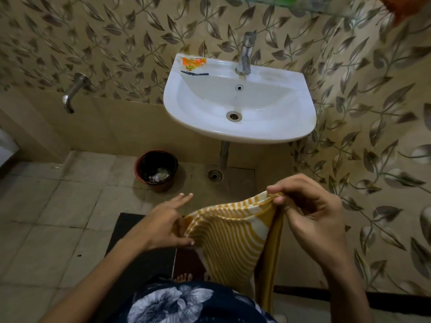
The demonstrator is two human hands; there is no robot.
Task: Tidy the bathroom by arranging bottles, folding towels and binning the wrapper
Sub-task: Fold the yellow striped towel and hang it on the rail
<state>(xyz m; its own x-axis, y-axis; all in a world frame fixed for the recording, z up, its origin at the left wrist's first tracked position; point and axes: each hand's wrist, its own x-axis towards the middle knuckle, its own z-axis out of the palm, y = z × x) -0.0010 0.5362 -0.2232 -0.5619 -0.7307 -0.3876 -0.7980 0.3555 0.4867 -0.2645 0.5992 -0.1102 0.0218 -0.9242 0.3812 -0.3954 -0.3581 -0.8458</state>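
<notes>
A yellow towel with white stripes (229, 231) hangs in front of me, held between both hands. My left hand (165, 223) pinches its left corner, index and middle fingers sticking out. My right hand (310, 210) grips the top right corner at its fingertips. An orange wrapper (193, 62) lies on the back left ledge of the white sink (240, 134), with a thin dark strip (194, 73) just in front of it. A dark red bin (156, 170) lined with a black bag stands on the floor below the sink's left side. A glass shelf (291, 5) with a green item shows at the top.
A chrome tap (246, 52) rises at the sink's back. A second wall tap (73, 93) sticks out at the left. A floor drain (215, 175) and the sink pipe (224, 155) are below. A dark mat (144, 243) lies under my feet. Orange cloth (405, 8) hangs top right.
</notes>
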